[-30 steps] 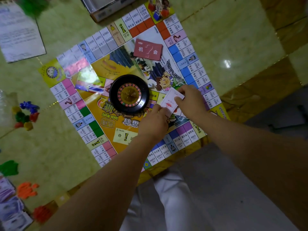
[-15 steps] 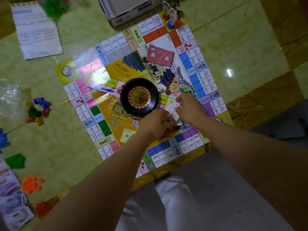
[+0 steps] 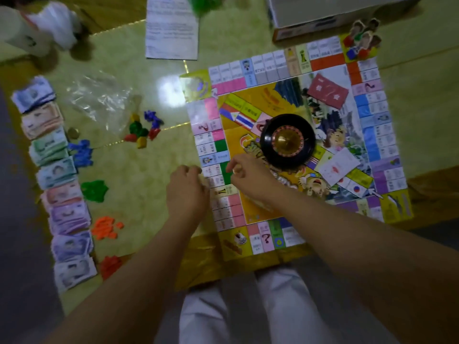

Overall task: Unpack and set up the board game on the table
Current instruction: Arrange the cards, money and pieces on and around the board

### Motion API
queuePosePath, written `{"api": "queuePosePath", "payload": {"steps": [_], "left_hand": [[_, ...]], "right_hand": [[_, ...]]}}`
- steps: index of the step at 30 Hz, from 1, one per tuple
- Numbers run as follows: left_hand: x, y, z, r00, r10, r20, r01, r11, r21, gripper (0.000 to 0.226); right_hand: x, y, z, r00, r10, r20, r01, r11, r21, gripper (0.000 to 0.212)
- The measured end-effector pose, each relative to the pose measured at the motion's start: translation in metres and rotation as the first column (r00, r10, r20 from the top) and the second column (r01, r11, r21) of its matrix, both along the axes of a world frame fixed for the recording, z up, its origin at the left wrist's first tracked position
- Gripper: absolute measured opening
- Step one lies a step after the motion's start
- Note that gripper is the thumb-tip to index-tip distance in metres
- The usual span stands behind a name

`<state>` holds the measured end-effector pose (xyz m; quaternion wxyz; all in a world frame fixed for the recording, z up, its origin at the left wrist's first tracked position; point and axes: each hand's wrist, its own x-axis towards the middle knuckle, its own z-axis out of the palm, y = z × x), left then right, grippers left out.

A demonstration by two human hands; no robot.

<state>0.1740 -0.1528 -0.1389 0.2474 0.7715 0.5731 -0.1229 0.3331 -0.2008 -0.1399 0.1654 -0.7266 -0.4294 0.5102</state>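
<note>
Leftward, banknote stacks (image 3: pixel 57 184) and plastic tokens (image 3: pixel 141 131) lie beside the board (image 3: pixel 372 145).

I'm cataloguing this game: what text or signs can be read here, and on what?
"?" on a pink square, near edge of the board.
"会", faint, on the red card deck.
Paper sheet, banknotes, the board's small print: too blurred to read.

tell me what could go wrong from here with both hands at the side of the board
1. The left hand and right hand are at the left edge of the board; a tug may slide the roulette wheel and topple the standing pawns on its far corner.
2. The banknote stacks line the left edge of the table and could be knocked off.
</note>
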Motion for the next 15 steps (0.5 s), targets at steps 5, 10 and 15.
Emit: {"api": "queuePosePath", "payload": {"steps": [5,10,15], "left_hand": [[-0.071,0.015,-0.011,0.995,-0.046,-0.092,0.036,0.994,-0.099,0.057],[-0.11,0.029,-0.017,0.993,-0.103,0.051,0.113,0.952,-0.284,0.061],[-0.131,0.038,-0.008,0.988,-0.073,0.139,0.103,0.969,-0.225,0.049]], "right_hand": [[-0.072,0.02,-0.008,0.997,0.076,-0.031,-0.078,0.995,-0.055,0.033],[-0.124,0.034,-0.017,0.972,0.149,0.181,-0.124,0.982,-0.143,0.043],[-0.142,0.049,-0.013,0.929,0.145,0.342,-0.071,0.973,-0.221,0.043]]}}
